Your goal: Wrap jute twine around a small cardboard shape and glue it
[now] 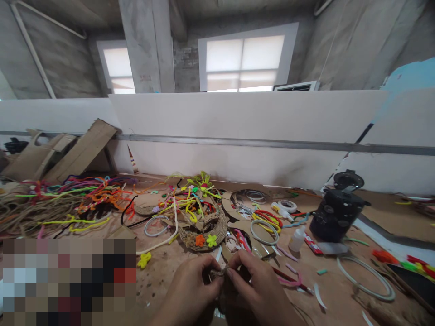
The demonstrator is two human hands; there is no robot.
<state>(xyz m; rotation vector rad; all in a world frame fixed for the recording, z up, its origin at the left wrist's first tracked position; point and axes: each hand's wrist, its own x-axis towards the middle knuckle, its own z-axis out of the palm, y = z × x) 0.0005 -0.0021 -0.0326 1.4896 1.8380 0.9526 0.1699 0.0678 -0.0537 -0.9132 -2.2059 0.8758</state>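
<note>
My left hand (195, 285) and my right hand (252, 283) meet low in the middle of the head view, thumbs and fingertips pinched. Between them they grip a short piece of brown twine (220, 272); part of it is hidden by the fingers. Just beyond lies a twine-wrapped ring (220, 228) with an orange flower (200, 240) and a yellow-green flower (211, 240) on it. Another yellow flower (144, 260) rests on the table left of my hands.
Tangled pipe cleaners (98, 199) and loose twine (20, 208) heap up at the left. Right of my hands are a pale hoop (264, 232), a glue bottle (297, 238), a black pot (336, 215) and a larger hoop (366, 278). Cardboard pieces (81, 151) lean against the white partition (238, 115).
</note>
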